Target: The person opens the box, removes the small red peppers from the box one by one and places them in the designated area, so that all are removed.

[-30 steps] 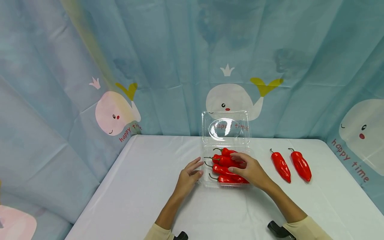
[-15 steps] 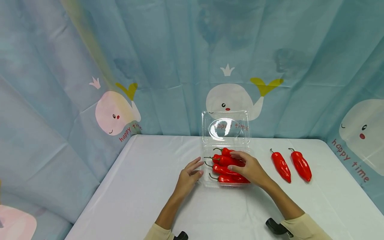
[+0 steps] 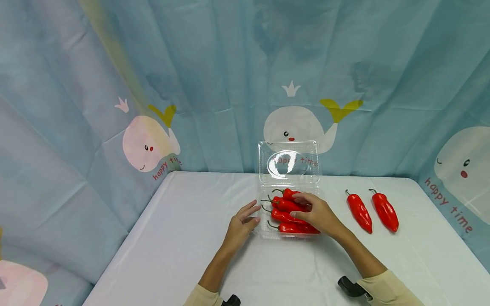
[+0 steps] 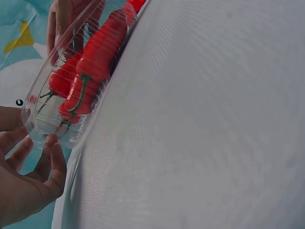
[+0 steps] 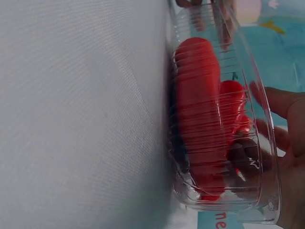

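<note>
A clear plastic clamshell box (image 3: 275, 236) stands in the middle of the table with its lid (image 3: 283, 166) raised at the back. Several glossy red peppers (image 3: 292, 228) with green stems lie across it, stems to the left. My right hand (image 3: 318, 214) reaches in over the box's right side, thumb and fingers holding one red pepper (image 3: 284, 205) in the middle of the row. At the left wall, my left hand (image 3: 239, 225) stays with relaxed, spread fingers; in the left wrist view its fingertips (image 4: 51, 139) are right at the box's end.
Two more red peppers, one nearer (image 3: 359, 213) and one farther right (image 3: 384, 211), lie to the right of the box. A white cloth covers the table (image 3: 191, 238). Behind hangs a blue curtain (image 3: 222, 127) printed with whales.
My right hand has shifted slightly left and the peppers under it have moved a little, the front one to the right. My left hand keeps its place.
</note>
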{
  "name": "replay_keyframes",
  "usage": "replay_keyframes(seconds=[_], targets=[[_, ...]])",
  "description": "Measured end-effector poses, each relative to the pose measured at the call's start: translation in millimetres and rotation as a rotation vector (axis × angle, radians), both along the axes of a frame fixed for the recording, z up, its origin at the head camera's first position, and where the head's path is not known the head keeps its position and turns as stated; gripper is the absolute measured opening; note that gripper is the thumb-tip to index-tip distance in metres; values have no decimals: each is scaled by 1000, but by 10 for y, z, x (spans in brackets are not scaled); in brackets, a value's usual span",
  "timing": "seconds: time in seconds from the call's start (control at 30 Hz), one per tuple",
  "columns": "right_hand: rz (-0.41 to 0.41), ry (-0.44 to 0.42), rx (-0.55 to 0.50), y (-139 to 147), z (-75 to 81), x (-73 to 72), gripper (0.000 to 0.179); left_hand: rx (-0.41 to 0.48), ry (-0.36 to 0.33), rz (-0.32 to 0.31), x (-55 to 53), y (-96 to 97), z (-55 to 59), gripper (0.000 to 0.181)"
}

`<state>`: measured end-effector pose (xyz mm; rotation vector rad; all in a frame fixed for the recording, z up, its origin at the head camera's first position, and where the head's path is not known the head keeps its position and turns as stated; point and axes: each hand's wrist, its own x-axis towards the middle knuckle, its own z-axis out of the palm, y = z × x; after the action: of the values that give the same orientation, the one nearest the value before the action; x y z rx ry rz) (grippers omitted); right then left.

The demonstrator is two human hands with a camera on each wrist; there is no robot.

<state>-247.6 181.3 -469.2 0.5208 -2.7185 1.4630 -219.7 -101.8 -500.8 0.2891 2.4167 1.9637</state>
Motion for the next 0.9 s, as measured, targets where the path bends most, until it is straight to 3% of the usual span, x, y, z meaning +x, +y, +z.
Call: replay_keyframes(seconds=[0.9], targets=[[15, -18, 75, -22, -1, -32, 55, 11, 12, 2, 0, 6, 7, 41]])
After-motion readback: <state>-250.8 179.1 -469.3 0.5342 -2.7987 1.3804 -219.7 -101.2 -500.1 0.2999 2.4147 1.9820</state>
